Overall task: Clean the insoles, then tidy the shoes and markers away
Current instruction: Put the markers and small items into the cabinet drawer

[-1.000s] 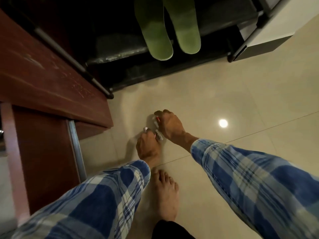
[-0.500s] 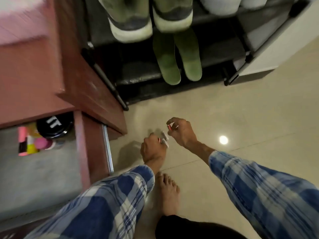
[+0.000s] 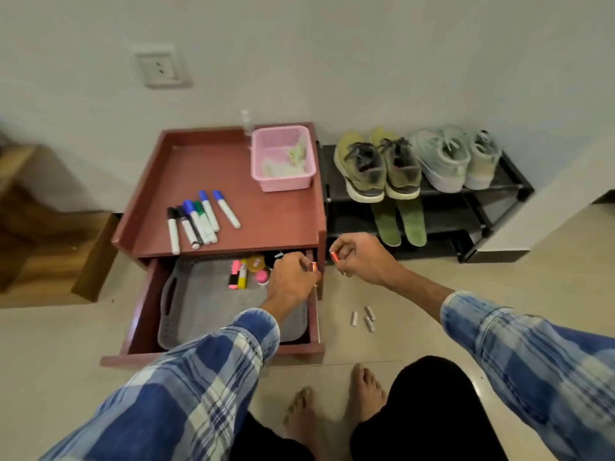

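We look down on a low reddish-brown wooden cabinet (image 3: pixel 233 168) against a pale wall, and place everything else by it. Touching the cabinet's right side stands a black tiered shoe rack (image 3: pixel 509 184). The cabinet's drawer (image 3: pixel 213 356) is pulled open toward us and holds a grey plastic tray (image 3: pixel 206 314).

On the rack's top tier, nearest the cabinet, sits a pair of olive-green trainers (image 3: pixel 376 168). A pair of pale mint trainers (image 3: pixel 456 158) sits farther from it. A pink perforated plastic basket (image 3: pixel 283 188) occupies the cabinet top's back right corner. Two green insoles (image 3: pixel 399 221) lie on the rack's lower tier, just right of the cabinet.

The left hand (image 3: pixel 293 277) is over the drawer's right edge, its fingers curled and pinching a small red cylinder (image 3: pixel 313 266). The right hand (image 3: pixel 362 261) is just right of the cabinet with its fingers curled, thumb and forefinger pinching a second small red cylinder (image 3: pixel 334 257).

Six whiteboard markers (image 3: pixel 199 221) with black, blue and green caps lie on the cabinet top, near its front edge. Three small grey cylinders (image 3: pixel 364 319) lie on the floor, right of the drawer.
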